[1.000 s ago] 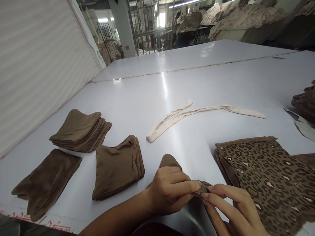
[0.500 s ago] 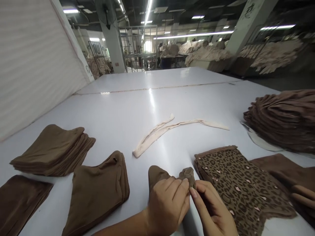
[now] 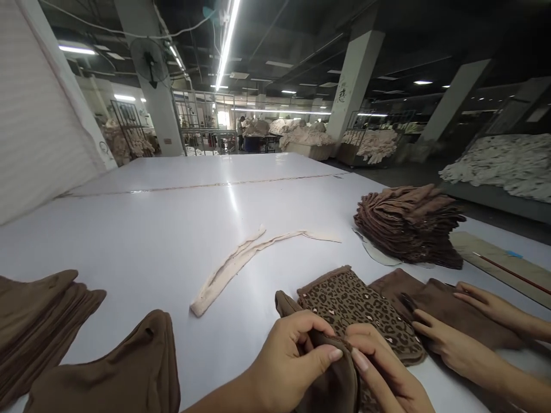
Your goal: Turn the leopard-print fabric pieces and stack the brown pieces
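My left hand (image 3: pixel 290 358) pinches the edge of a brown fabric piece (image 3: pixel 333 381) between thumb and fingers. Right beside it, my right hand (image 3: pixel 383 367) grips the same edge with its fingertips, the two hands nearly touching. The cloth hangs in a fold below them, and one end sticks up behind my left hand. Just beyond my hands lies a stack of leopard-print fabric pieces (image 3: pixel 361 307) with fuzzy brown edges. To the left sits a stack of cut brown pieces (image 3: pixel 116 367), its top piece showing a small dark hole near the corner.
Another brown stack (image 3: pixel 38 321) lies far left. A cream fabric strip (image 3: pixel 232 275) curves across the white table (image 3: pixel 142 246). At right, a co-worker's hands (image 3: pixel 465 350) rest on brown cloth (image 3: pixel 477 321), one with a small dark tool. Behind is a gathered brown pile (image 3: pixel 408 226).
The view has swung right, bringing the co-worker's hands and more of the right side into sight. My hands have turned the brown fabric piece, and its edge now shows between them.
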Demonstrator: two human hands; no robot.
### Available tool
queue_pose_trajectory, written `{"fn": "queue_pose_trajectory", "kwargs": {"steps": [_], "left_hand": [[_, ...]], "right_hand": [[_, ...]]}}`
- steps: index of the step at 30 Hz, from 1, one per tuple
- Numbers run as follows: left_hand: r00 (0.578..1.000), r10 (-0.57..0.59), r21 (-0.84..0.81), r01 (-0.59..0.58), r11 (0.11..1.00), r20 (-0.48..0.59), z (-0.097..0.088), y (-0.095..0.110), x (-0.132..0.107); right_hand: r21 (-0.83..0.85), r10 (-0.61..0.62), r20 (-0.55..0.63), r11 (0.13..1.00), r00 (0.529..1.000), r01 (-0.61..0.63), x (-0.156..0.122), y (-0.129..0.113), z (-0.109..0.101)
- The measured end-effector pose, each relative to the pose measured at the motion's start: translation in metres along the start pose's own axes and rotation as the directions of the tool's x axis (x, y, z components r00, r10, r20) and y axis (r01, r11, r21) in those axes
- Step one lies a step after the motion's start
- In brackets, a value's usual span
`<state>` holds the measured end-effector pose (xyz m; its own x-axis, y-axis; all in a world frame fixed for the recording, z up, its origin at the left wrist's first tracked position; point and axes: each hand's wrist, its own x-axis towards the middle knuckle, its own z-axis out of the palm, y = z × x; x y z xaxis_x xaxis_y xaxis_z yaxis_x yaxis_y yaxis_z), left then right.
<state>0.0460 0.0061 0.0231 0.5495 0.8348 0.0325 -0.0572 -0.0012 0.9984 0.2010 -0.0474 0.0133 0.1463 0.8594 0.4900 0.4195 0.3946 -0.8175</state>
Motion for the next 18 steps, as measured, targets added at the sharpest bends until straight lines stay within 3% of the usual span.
{"fn": "queue_pose_trajectory", "kwargs": {"steps": [7,13,15,18], "left_hand": [[0.998,0.018,0.017,-0.019,1.000,0.063,0.021,0.005,0.004],[0.992,0.005,-0.014,-0.004,1.000,0.123,0.033,0.012,0.008],[0.992,0.007,0.010,-0.008,1.000,0.125,0.039,0.012,0.011],[0.999,-0.017,0.099,0.013,0.995,0.048,0.048,0.012,0.016]], "right_hand": [[0.122,0.156,-0.060,0.981,0.986,-0.148,-0.002,-0.010,-0.014],[0.245,0.280,0.058,0.927,0.958,-0.285,-0.002,-0.003,-0.027],[0.251,0.258,0.072,0.930,0.963,-0.268,-0.003,0.003,-0.034],[0.139,0.171,-0.081,0.977,0.982,-0.159,-0.004,0.008,-0.045]]}}
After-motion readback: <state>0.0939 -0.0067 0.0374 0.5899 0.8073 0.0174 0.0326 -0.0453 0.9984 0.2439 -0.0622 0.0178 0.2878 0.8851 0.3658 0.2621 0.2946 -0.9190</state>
